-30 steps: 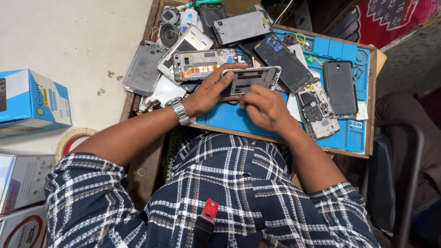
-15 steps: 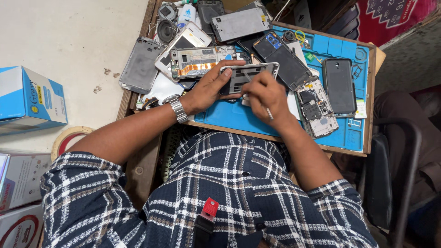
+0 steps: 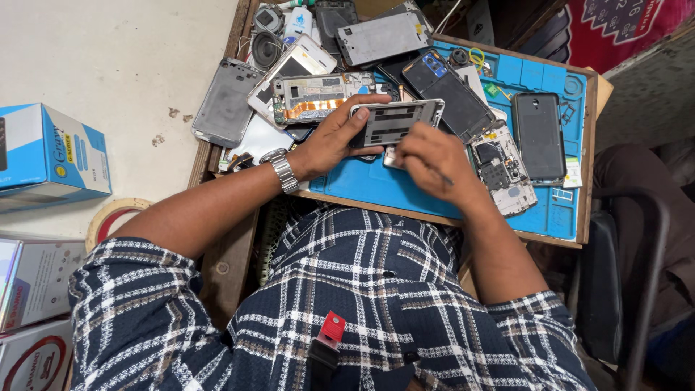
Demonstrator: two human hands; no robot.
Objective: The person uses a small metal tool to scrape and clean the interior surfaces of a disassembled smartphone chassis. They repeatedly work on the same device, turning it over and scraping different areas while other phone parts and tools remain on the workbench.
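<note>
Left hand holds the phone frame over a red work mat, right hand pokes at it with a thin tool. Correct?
Not quite: the work mat is blue, not red, as the head view shows. The rest stands: the left hand holds the phone frame and the right hand works at it with a thin tool.

My right grip [image 3: 433, 161] covers the lower edge of the phone frame [image 3: 394, 123], so whatever it pinches is too thin and blurred to tell. Left of the frame, my left grip [image 3: 334, 137] hides phone parts beneath.
</note>
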